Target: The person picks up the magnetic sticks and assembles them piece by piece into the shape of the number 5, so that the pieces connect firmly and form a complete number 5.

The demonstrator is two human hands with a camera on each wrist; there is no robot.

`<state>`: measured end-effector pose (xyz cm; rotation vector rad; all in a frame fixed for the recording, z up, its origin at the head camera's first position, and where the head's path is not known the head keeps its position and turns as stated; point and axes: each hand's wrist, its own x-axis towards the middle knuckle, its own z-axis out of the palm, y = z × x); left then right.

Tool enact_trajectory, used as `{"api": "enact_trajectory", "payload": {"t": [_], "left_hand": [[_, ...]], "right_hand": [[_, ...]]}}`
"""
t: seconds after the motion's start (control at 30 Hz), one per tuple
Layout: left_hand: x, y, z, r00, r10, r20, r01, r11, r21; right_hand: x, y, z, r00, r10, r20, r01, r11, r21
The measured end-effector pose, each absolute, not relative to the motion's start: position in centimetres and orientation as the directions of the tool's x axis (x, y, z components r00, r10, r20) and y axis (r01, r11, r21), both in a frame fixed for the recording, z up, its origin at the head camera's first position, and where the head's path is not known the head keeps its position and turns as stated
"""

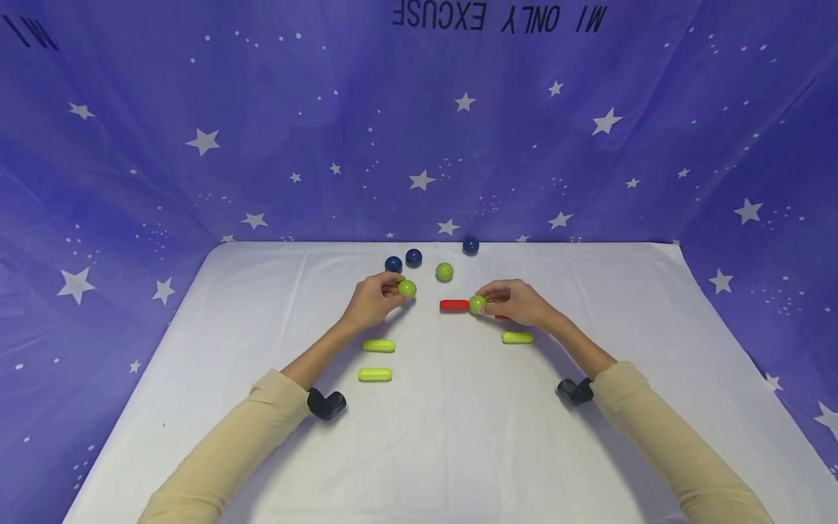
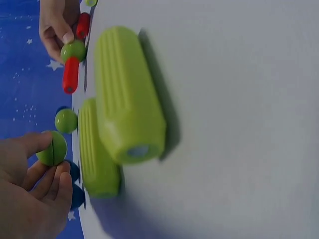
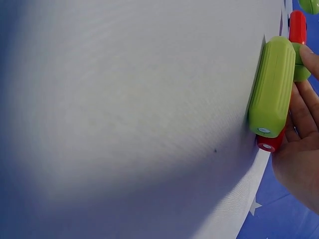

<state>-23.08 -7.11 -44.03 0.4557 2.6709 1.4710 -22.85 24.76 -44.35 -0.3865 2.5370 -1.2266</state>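
My left hand [image 1: 376,298] pinches a green ball [image 1: 407,289] between thumb and fingers; in the left wrist view a dark seam runs across this ball [image 2: 52,149]. To the right, my right hand [image 1: 517,300] pinches another green ball [image 1: 477,304]. A red rod [image 1: 454,306] meets that ball's left side and points toward the left hand. A second red rod [image 3: 269,143] lies beneath the right hand, partly hidden by a yellow-green rod [image 3: 273,87] in the right wrist view. Between the hands and farther back sits a third green ball [image 1: 444,271].
Dark blue balls [image 1: 414,257] lie near the table's back edge, one of them [image 1: 471,246] farther right. Two yellow-green rods [image 1: 379,346] lie near the left forearm. The white table [image 1: 445,451] meets a purple star-patterned cloth [image 1: 366,145] behind. Each wrist wears a black device [image 1: 326,404].
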Motion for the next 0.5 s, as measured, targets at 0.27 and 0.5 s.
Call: {"api": "enact_trajectory", "payload": {"t": [0.27,0.5], "left_hand": [[-22.7,-5.8,-44.2,-0.935,0.348,0.071,0.247,0.493,0.834],[-22.5,-4.9,-44.3,-0.920,0.387,0.064,0.259,0.478,0.839]], "right_hand": [[-22.7,24.8,-44.4,-0.918,-0.371,-0.138,-0.115,0.583,-0.804],[-22.9,24.8,-44.4,-0.917,-0.370,-0.146,-0.110,0.588,-0.801]]}}
